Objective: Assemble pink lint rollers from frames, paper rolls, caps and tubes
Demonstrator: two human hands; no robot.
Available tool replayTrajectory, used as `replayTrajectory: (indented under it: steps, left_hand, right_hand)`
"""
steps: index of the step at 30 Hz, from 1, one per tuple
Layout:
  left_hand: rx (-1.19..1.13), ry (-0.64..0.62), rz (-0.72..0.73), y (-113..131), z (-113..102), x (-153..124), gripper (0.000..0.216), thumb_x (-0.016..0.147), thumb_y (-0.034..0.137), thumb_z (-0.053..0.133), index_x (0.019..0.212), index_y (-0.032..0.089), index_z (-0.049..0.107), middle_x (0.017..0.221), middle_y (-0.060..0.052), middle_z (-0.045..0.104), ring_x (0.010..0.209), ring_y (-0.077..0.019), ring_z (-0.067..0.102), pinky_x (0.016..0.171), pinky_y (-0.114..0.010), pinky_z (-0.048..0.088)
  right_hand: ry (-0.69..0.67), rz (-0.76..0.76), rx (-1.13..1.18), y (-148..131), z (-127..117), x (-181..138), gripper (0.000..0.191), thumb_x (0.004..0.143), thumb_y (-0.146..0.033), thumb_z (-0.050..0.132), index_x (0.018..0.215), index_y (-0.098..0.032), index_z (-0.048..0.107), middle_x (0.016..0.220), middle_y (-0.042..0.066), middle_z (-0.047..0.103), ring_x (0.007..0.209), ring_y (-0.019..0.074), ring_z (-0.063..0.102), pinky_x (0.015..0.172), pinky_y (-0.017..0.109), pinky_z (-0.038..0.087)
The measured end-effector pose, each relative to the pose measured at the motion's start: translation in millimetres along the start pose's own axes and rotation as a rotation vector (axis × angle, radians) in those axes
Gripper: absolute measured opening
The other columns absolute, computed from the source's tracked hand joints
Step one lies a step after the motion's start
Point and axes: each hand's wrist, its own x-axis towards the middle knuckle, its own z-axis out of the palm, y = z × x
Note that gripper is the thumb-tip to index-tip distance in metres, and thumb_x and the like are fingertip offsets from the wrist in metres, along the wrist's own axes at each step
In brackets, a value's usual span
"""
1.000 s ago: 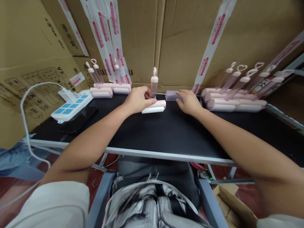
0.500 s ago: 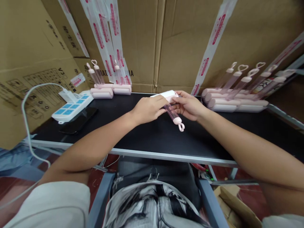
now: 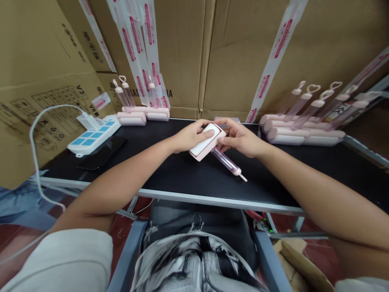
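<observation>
Above the middle of the black table (image 3: pixel 188 178) both of my hands hold one pink-and-white roller device (image 3: pixel 206 142). My left hand (image 3: pixel 190 137) grips its left end, fingers curled over the white top. From the right, my right hand (image 3: pixel 238 137) pinches the other end. A clear pink handle (image 3: pixel 227 161) sticks out of the device toward me and to the right, ending in a small pink tip. A small lilac box (image 3: pixel 226 119) lies on the table just behind my hands.
Several similar pink devices with heart-topped handles (image 3: pixel 304 129) lie stacked at the right. A few more (image 3: pixel 142 112) stand at the back left. A white-and-blue power strip (image 3: pixel 94 136) and a dark phone (image 3: pixel 101 147) lie at the left. Cardboard boxes (image 3: pixel 237 52) wall the back.
The device stood on the table with its handle up a second ago. Both hands lifted it, tipped it over and brought it closer, handle now pointing toward me.
</observation>
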Motion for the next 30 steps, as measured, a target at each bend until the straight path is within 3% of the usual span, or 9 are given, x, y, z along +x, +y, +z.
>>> replayTrajectory:
  steps: [5, 10, 15, 25, 30]
  left_hand:
    - [0.139, -0.171, 0.075, -2, 13, -3, 0.042, 0.099, 0.054, 0.064, 0.122, 0.018, 0.064, 0.112, -0.008, 0.075, 0.097, -0.0218, 0.07, 0.083, -0.033, 0.054]
    - [0.351, -0.185, 0.094, -6, 14, -4, 0.044, 0.103, 0.057, 0.056, 0.123, 0.02, 0.068, 0.12, -0.009, 0.078, 0.109, -0.0257, 0.072, 0.094, -0.037, 0.052]
    - [0.43, -0.197, 0.118, -7, 11, -3, 0.048, 0.104, 0.06, 0.052, 0.122, 0.02, 0.071, 0.117, -0.009, 0.079, 0.107, -0.0258, 0.073, 0.093, -0.035, 0.052]
    - [0.317, -0.135, 0.039, -14, 12, 6, 0.051, 0.103, 0.062, 0.053, 0.115, 0.016, 0.072, 0.108, -0.009, 0.076, 0.095, -0.0223, 0.067, 0.082, -0.033, 0.052]
    - [0.04, -0.064, -0.095, -16, 16, 8, 0.037, 0.101, 0.054, 0.062, 0.112, 0.019, 0.069, 0.099, -0.004, 0.073, 0.085, -0.0176, 0.064, 0.076, -0.029, 0.051]
  right_hand:
    - [-0.109, 0.108, -0.065, 6, -8, 3, 0.05, 0.083, -0.036, 0.092, 0.11, -0.026, 0.052, 0.084, -0.004, 0.074, 0.068, 0.0164, 0.075, 0.056, 0.028, 0.067]
    - [-0.172, 0.187, -0.102, 10, -17, 8, 0.049, 0.079, -0.031, 0.095, 0.101, -0.024, 0.052, 0.077, -0.006, 0.071, 0.059, 0.014, 0.072, 0.052, 0.026, 0.065]
    - [-0.188, 0.179, -0.002, 21, -20, 14, 0.045, 0.077, -0.029, 0.093, 0.097, -0.024, 0.052, 0.069, -0.009, 0.067, 0.048, 0.0132, 0.067, 0.046, 0.028, 0.064]
    - [-0.144, 0.156, 0.182, 42, -21, 25, 0.042, 0.068, -0.024, 0.086, 0.093, -0.023, 0.052, 0.066, -0.008, 0.067, 0.045, 0.0131, 0.064, 0.042, 0.028, 0.063]
    - [-0.151, 0.164, 0.178, 41, -20, 25, 0.039, 0.067, -0.022, 0.08, 0.093, -0.023, 0.052, 0.064, -0.008, 0.065, 0.043, 0.0123, 0.061, 0.04, 0.026, 0.061]
